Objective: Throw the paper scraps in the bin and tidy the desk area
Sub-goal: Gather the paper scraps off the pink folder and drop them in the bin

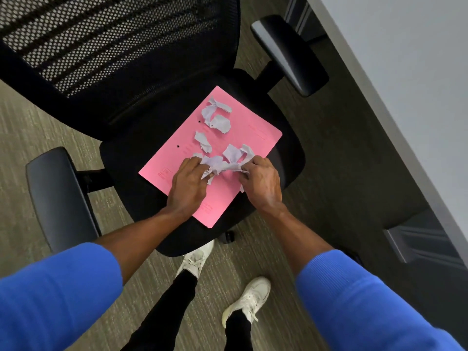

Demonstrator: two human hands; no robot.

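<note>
**Paper scraps on chair seat**

One black office chair [121,138]; one pink folder [228,198] on its seat. Left hand [188,184] and right hand [262,182] clamped together on bunched scraps [222,163]; three loose scraps [219,122] beyond. One grey desk [405,59].

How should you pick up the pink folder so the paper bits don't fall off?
Grip the pink folder by its two long edges, one hand from each side, and lift it level. It lies flat on the chair seat with loose scraps on top, so any tilt would spill them. The near corner overhangs the seat and is free to grab.
</note>
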